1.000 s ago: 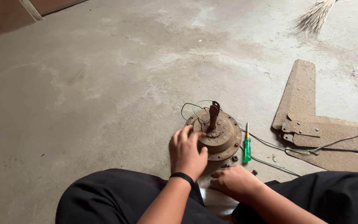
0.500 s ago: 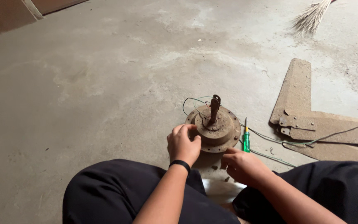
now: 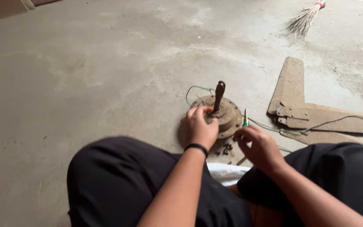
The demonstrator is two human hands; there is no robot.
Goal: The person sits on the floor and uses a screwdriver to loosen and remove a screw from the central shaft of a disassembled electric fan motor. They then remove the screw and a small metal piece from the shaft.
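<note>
At the centre of the frame a rusty round fan motor (image 3: 220, 115) sits on the concrete floor (image 3: 85, 75), its dark shaft (image 3: 219, 95) standing upright from the middle. The left hand (image 3: 199, 128) rests on the motor's near left edge with its fingers (image 3: 202, 111) curled over the rim, bracing it; a black band (image 3: 195, 147) circles that wrist. The right hand (image 3: 258, 145) sits just right of the motor with its fingers closed on a green-handled screwdriver (image 3: 245, 121), whose yellow-tipped end sticks up above the knuckles. The step in hand looks like work on the housing's fasteners: a few small dark screws (image 3: 225, 149) lie loose on the floor just below the motor. The next move would call for setting the tip squarely on a fastener along the rim while the left hand keeps the housing from turning. Thin green wires (image 3: 196, 89) loop out behind the motor and trail right across brown fan blades (image 3: 316, 113) lying flat at the right. A straw broom (image 3: 303, 19) lies at the upper right. No packages, labels or signs show.
</note>
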